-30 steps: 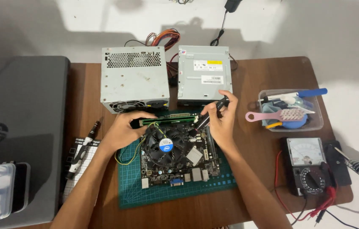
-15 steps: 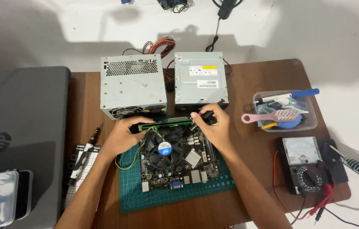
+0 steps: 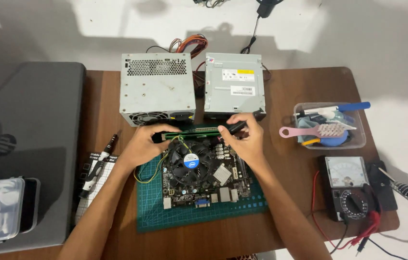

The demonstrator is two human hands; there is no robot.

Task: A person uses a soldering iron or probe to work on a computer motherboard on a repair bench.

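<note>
Left hand (image 3: 142, 144): fingers bent over the left end of the memory stick (image 3: 195, 131), pinching or pressing it; the palm faces down, so the pressure goes straight into the slot.
Right hand (image 3: 245, 139): curled on the right end of the stick; a black tool (image 3: 232, 127) lies under its fingers, kept there while the fingertips push.
Memory stick: between the two hands, along the far edge of the board (image 3: 199, 168), one hand at each end so it stays level.
Board: just below both hands, on a green mat (image 3: 184, 216) that guards the tabletop (image 3: 290, 86).
Fan (image 3: 188, 160): between the wrists, untouched.
Power supply (image 3: 157, 86): just beyond the left hand.
Drive (image 3: 234, 84): just beyond the right hand.
Meter (image 3: 348, 185): well right of the right arm, out of the way.
</note>
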